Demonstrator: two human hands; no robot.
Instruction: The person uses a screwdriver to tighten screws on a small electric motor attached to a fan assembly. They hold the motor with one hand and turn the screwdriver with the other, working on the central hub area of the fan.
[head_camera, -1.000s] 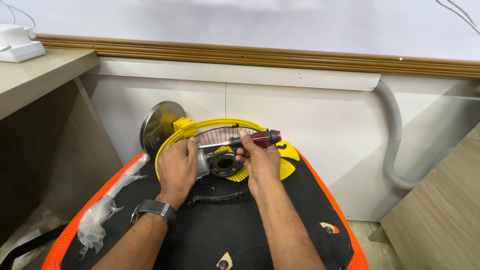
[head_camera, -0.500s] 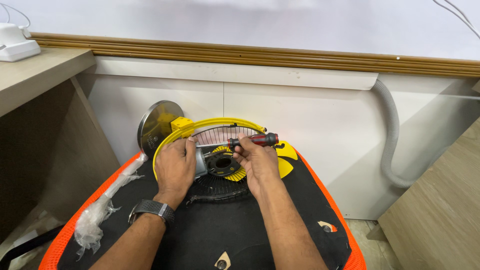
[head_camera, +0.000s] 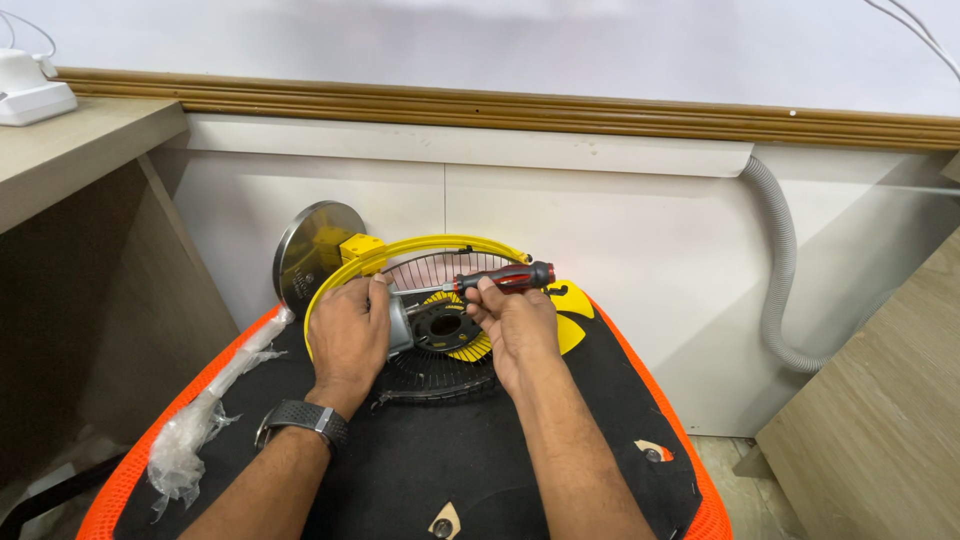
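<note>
From the head camera I see my left hand (head_camera: 347, 335) closed around the grey motor (head_camera: 398, 322) of a small yellow fan (head_camera: 430, 300), which lies on a black board with an orange edge (head_camera: 470, 460). My right hand (head_camera: 512, 325) grips a screwdriver (head_camera: 500, 279) with a red and black handle, held level, its tip pointing left at the motor just beside my left fingers. The fan's wire guard (head_camera: 440, 372) spreads under both hands, and its round metal base (head_camera: 312, 252) stands tilted toward the white wall panel behind. A crumpled clear plastic wrap (head_camera: 195, 435) lies on the board's left edge. A grey hose (head_camera: 778, 265) runs down the wall on the right.
</note>
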